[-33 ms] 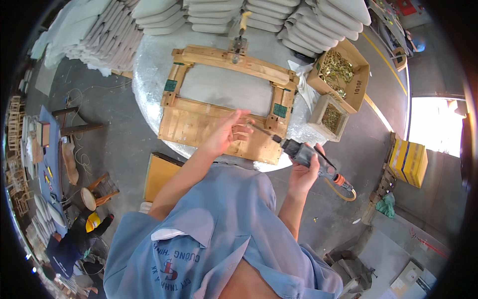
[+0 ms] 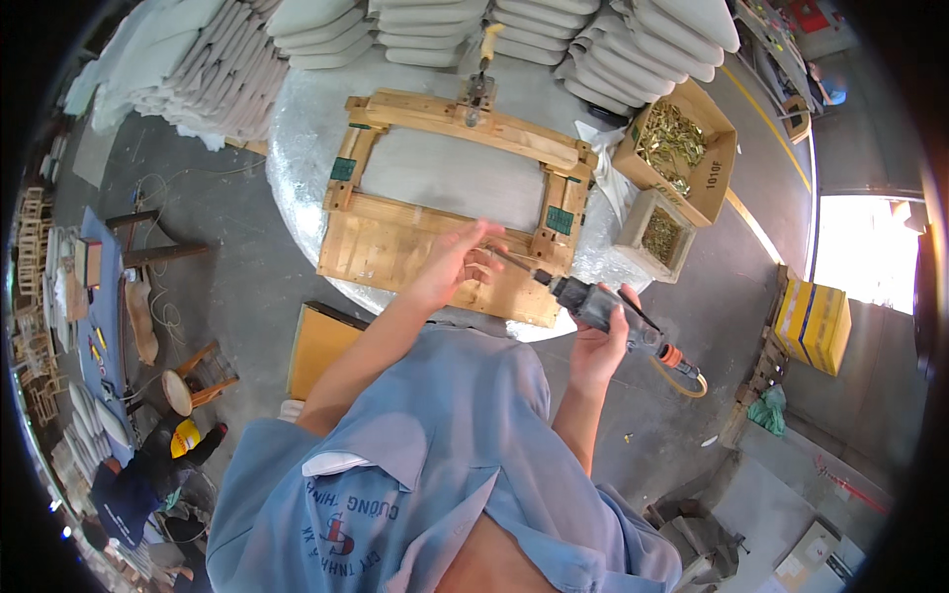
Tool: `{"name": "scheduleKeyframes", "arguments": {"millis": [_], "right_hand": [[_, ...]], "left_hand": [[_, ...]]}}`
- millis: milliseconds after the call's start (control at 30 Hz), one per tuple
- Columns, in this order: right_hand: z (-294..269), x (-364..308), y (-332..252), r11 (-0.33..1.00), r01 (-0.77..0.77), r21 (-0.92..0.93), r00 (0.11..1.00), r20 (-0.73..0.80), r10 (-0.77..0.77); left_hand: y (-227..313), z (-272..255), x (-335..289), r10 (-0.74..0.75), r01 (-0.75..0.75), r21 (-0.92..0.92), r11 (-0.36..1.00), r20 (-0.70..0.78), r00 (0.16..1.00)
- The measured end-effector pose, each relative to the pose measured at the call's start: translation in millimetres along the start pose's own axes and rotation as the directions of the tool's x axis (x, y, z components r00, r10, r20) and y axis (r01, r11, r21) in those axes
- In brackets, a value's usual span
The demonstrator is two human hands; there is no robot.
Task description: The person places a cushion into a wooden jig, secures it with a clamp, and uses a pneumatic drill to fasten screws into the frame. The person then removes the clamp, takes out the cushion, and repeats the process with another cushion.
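My right hand (image 2: 600, 336) is wrapped around a dark power screwdriver (image 2: 593, 304) with an orange collar and a cord or hose at its rear end. Its long thin bit (image 2: 514, 261) points up and left toward my left hand (image 2: 457, 265). The fingers of that hand are curled around the bit's tip; any small piece between them is too small to make out. Beneath both hands lies a wooden jig (image 2: 415, 242), a board with a rectangular frame and dark green pads. A toggle clamp (image 2: 475, 91) with a yellowish handle is mounted on its far rail.
Right of the jig stand a cardboard box (image 2: 714, 178) of brass-coloured hardware and a smaller bin (image 2: 647, 265) of small fasteners. Stacked pale grey cushioned pads (image 2: 425, 30) line the plastic-wrapped round table's (image 2: 297, 168) far side. A yellow-topped box (image 2: 321, 351) stands at near left. Another person (image 2: 138, 494) is lower left.
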State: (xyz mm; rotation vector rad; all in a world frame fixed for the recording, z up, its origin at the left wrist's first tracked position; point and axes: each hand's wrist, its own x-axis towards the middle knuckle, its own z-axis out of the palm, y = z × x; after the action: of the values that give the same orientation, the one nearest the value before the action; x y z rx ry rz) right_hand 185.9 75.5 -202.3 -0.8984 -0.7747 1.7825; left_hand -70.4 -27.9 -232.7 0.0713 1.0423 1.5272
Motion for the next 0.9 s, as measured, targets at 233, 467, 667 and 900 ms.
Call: {"name": "scheduleKeyframes", "arguments": {"millis": [233,467,667,900], "right_hand": [[26,-11,11,0.981,0.017,-0.193,0.994,0.11,0.004],[33,-11,11,0.952,0.118,-0.282,0.976,0.211,-0.058],[44,-16,18,0.917,0.151,-0.37,0.968,0.242,-0.061],[49,-19,16,0.918,0.149,-0.368,0.972,0.225,-0.068]], "left_hand": [[-29,-58,4,0.004,0.032,0.157,0.987,-0.224,0.975],[-25,-62,-9,-0.059,0.013,-0.325,0.946,-0.132,0.99],[-19,-48,-12,-0.02,0.021,-0.251,0.968,0.005,1.0],[-30,-72,-8,-0.055,0.037,-0.226,0.973,-0.071,0.996]]}}
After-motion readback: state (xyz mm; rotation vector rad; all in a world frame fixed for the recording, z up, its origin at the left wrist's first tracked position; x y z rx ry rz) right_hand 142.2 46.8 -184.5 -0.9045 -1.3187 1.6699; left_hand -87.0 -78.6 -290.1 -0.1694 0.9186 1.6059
